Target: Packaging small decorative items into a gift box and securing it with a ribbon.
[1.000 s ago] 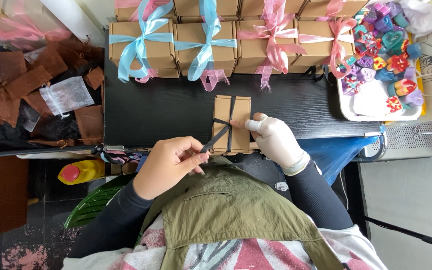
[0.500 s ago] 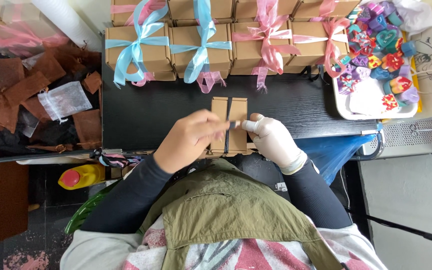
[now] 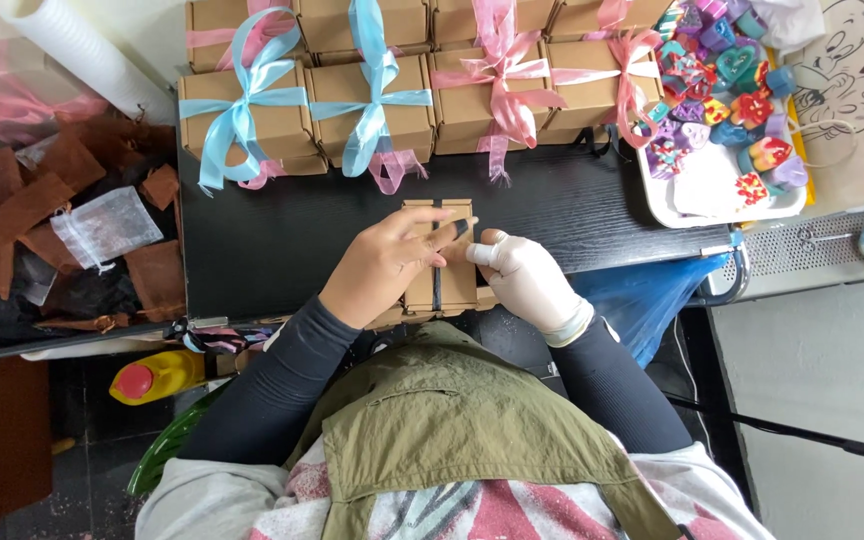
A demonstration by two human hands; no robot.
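box in hand: small kraft cardboard box (image 3: pixel 439 262) at centre of black table (image 3: pixel 272 240), near its front edge; flat matte brown card, square corners, lying flat so the top faces up for wrapping
ribbon: dark narrow ribbon (image 3: pixel 436 290) runs 12-to-6 down the middle of the lid; thin, soft, looks pulled taut
left hand: bare left hand (image 3: pixel 384 264) lies over the box's 9 o'clock half, fingers curled and mostly closed, pinching the dark ribbon end near the top edge; seems to pin the box down while tensioning
right hand: right hand (image 3: pixel 524 278) in a pale glove, at the box's 3 o'clock side, loosely curled, thumb tip against the box edge, bracing it; whether it grips ribbon, cannot tell
finished boxes: at 12 o'clock, rows of same kraft boxes, blue-bow boxes (image 3: pixel 297 115) to the left, pink-bow boxes (image 3: pixel 512 85) to the right; satin-like glossy ribbon, floppy loops, pushed to the back, apart from the work spot
tray: at 2 o'clock, white tray (image 3: pixel 712 205) with small multicoloured heart-like pieces (image 3: pixel 727 90), glossy, piled
scraps: at 9 o'clock, brown fabric-like scraps (image 3: pixel 32 200) and a sheer mesh pouch (image 3: pixel 102 225), off the table
roll: at 11 o'clock, white roll (image 3: pixel 82 55), ribbed
bottle: at 7 o'clock below the table, yellow bottle (image 3: pixel 157 375), red cap
clothing: olive vest (image 3: pixel 452 440), dark sleeves
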